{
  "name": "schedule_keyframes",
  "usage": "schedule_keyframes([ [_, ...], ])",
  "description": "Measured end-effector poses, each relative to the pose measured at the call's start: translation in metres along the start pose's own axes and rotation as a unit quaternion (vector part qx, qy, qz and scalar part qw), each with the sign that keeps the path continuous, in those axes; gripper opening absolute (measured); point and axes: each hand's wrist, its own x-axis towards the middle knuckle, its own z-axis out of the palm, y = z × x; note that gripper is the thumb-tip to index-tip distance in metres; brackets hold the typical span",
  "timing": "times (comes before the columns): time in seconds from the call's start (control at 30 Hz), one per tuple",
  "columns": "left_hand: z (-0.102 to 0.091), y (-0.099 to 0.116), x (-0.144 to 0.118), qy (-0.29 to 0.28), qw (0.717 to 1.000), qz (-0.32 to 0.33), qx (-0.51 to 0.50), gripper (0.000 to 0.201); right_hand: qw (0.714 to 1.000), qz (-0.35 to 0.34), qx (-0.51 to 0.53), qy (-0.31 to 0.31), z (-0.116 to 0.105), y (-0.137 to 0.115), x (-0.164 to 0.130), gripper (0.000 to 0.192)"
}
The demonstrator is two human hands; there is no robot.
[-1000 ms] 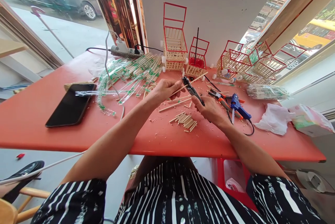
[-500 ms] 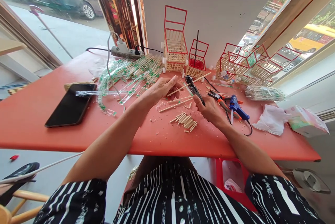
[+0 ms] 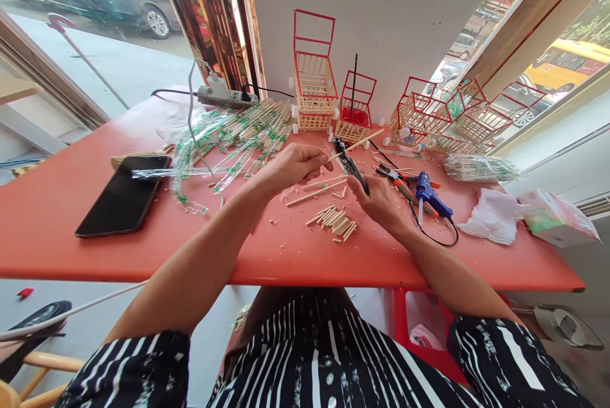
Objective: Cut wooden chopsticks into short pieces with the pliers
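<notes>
My left hand [image 3: 300, 165] pinches a thin wooden stick [image 3: 366, 140], with the fingers closed near its lower end. The stick slants up to the right across a black hand tool [image 3: 352, 170], which looks like pliers or cutters. My right hand [image 3: 375, 200] is wrapped around the tool's handles; its jaws point away from me, and I cannot tell whether they bite the stick. Below the hands lies a pile of short cut stick pieces [image 3: 339, 222]. A longer loose stick [image 3: 312, 194] rests just beyond the pile.
Small stick-built carts with red rims, one tall [image 3: 314, 81], stand at the back. Wrapped sticks [image 3: 264, 125] and a black tablet or phone [image 3: 122, 199] lie left. Orange-handled pliers [image 3: 403, 187], a blue glue gun [image 3: 431, 195] and a tissue pack [image 3: 557, 217] are right.
My left hand has shifted slightly toward the tool, and its fingers now cover more of the stick's lower end. My right hand keeps its grip on the tool. The view has moved a little.
</notes>
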Motion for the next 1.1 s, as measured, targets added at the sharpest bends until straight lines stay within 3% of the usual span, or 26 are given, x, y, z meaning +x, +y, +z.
schedule_keyframes([
  [0.17, 0.005, 0.01, -0.006, -0.016, 0.999, 0.011, -0.033, 0.041, 1.0, -0.023, 0.017, 0.009, 0.001, -0.003, -0.004, 0.068],
  [0.27, 0.008, 0.015, -0.007, 0.024, 0.996, 0.01, -0.087, 0.049, 0.998, 0.004, 0.067, 0.008, 0.002, -0.002, -0.004, 0.075],
  [0.37, 0.016, 0.01, -0.004, 0.071, 0.988, -0.032, -0.137, 0.046, 0.983, 0.056, 0.171, 0.026, 0.003, 0.001, -0.003, 0.079],
  [0.43, 0.028, 0.003, -0.001, 0.058, 0.991, -0.052, -0.113, 0.035, 0.965, 0.083, 0.245, 0.045, 0.002, 0.001, -0.001, 0.08],
  [0.5, 0.045, -0.004, -0.001, 0.01, 0.996, -0.071, -0.056, 0.025, 0.948, 0.102, 0.294, 0.061, -0.001, -0.001, 0.002, 0.086],
  [0.63, 0.079, -0.012, -0.005, -0.019, 0.994, -0.094, -0.059, 0.053, 0.935, 0.136, 0.32, 0.071, -0.009, -0.007, 0.004, 0.098],
  [0.77, 0.093, -0.011, -0.013, -0.054, 0.997, -0.048, 0.022, 0.041, 0.936, 0.131, 0.318, 0.078, -0.009, -0.016, 0.003, 0.101],
  [0.9, 0.099, -0.009, -0.017, -0.037, 0.991, -0.015, 0.128, 0.039, 0.936, 0.132, 0.317, 0.081, -0.003, -0.026, 0.003, 0.108],
  [1.1, 0.101, -0.015, -0.013, -0.022, 0.996, 0.027, 0.078, 0.03, 0.934, 0.102, 0.336, 0.068, -0.002, -0.025, -0.001, 0.088],
])
